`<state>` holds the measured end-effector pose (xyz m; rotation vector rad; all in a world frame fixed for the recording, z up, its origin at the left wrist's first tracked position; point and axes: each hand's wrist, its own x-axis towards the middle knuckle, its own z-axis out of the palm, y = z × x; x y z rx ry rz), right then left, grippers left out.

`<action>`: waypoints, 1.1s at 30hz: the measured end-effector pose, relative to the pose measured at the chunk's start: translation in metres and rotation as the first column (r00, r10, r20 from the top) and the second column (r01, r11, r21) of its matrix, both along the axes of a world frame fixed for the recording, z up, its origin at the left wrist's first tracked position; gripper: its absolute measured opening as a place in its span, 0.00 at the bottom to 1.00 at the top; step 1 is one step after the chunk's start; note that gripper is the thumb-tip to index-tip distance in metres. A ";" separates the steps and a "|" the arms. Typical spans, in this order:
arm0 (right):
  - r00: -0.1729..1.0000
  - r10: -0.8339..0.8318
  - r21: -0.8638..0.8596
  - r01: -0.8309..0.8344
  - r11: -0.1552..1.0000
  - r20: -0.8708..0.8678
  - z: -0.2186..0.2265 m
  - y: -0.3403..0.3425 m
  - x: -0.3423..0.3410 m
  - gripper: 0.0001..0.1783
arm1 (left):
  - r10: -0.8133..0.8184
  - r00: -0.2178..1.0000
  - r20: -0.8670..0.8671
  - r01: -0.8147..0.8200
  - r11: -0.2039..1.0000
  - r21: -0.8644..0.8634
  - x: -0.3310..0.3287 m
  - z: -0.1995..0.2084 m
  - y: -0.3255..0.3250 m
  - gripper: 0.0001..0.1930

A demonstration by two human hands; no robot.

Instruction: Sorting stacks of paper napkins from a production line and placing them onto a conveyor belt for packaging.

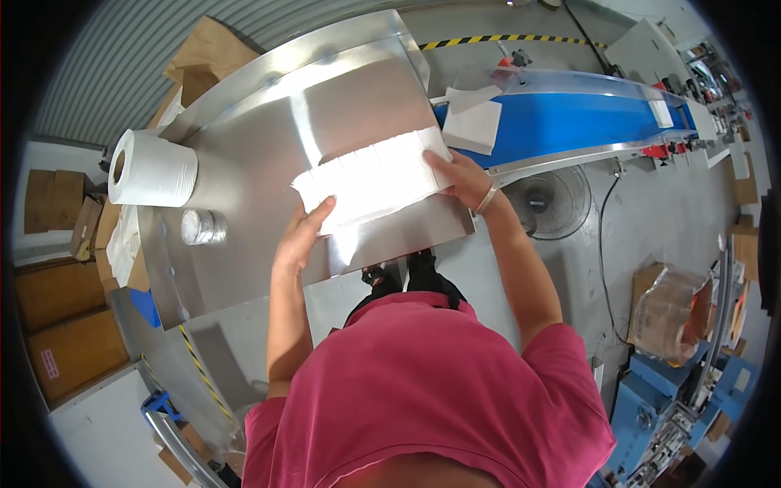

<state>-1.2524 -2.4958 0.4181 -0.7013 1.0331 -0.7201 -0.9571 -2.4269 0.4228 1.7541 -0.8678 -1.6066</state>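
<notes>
Between my two hands is a long row of white folded paper packs (374,180), pressed together side by side over the near part of a steel table (244,146). My left hand (305,232) grips the row's left end, thumb on top. At the right end my right hand (464,177) is closed round it, thumb on top and fingers mostly hidden beneath. Just past that hand, white flat packs (473,126) lie overlapping at the near end of a blue conveyor belt (569,120).
A big white roll (154,168) and a smaller clear tape roll (202,227) stand on the table's left. Raised metal edges border the table. A floor fan (549,203) sits below the conveyor. Another white pack (661,114) lies at the belt's far end. Cardboard boxes (73,342) are at left.
</notes>
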 end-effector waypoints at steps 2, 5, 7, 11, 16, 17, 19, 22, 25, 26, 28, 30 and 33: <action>0.989 0.024 -0.094 -0.038 0.995 -0.149 -0.001 0.002 0.007 0.35 | -0.015 1.000 -0.004 0.016 1.000 0.002 -0.003 0.003 -0.003 0.53; 0.985 -0.100 -0.276 0.058 0.959 -0.142 -0.023 -0.003 0.014 0.34 | 0.001 1.000 -0.006 -0.001 1.000 -0.005 -0.007 0.005 -0.002 0.53; 0.988 -0.059 -0.308 0.011 0.951 -0.145 -0.017 0.003 0.017 0.35 | 0.052 0.987 0.152 -0.022 0.981 -0.192 0.002 -0.011 -0.001 0.51; 0.934 0.035 -0.386 -0.182 0.905 -0.357 0.007 0.024 0.054 0.41 | 0.167 0.859 0.484 0.017 0.935 -0.353 0.006 0.019 0.018 0.51; 0.840 0.178 -0.399 -0.416 0.817 -0.512 -0.007 0.028 0.100 0.54 | 0.069 0.566 0.821 0.083 0.987 -0.140 -0.015 0.059 0.008 0.60; 0.808 0.143 -0.431 -0.444 0.786 -0.571 -0.013 0.032 0.115 0.56 | 0.023 0.535 0.845 0.126 0.986 -0.106 -0.013 0.055 0.007 0.61; 0.755 0.105 -0.472 -0.505 0.723 -0.648 -0.021 0.032 0.139 0.62 | -0.119 0.447 0.887 0.101 0.991 0.082 -0.017 0.059 0.001 0.66; 0.801 0.228 -0.484 -0.533 0.694 -0.554 -0.015 0.027 0.143 0.62 | -0.119 0.425 0.897 0.048 0.993 0.109 -0.002 0.052 0.001 0.68; 0.822 0.310 -0.489 -0.542 0.684 -0.477 -0.013 0.021 0.118 0.53 | -0.119 0.394 0.911 0.028 0.993 0.118 0.002 0.053 0.002 0.68; 0.822 0.310 -0.485 -0.541 0.688 -0.477 -0.017 0.023 0.113 0.53 | -0.118 0.399 0.909 0.023 0.993 0.119 0.003 0.053 0.001 0.68; 0.724 0.163 -0.499 -0.602 0.623 -0.670 -0.026 0.026 0.104 0.42 | -0.129 0.408 0.904 0.035 0.991 0.126 0.004 0.050 0.000 0.68; 0.753 0.182 -0.487 -0.570 0.662 -0.633 -0.031 0.008 0.102 0.35 | -0.121 0.389 0.913 0.034 0.993 0.117 0.007 0.048 -0.001 0.67; 0.859 0.189 -0.438 -0.418 0.796 -0.477 -0.022 0.004 0.112 0.21 | -0.117 0.405 0.907 0.009 0.992 0.123 0.012 0.049 0.000 0.66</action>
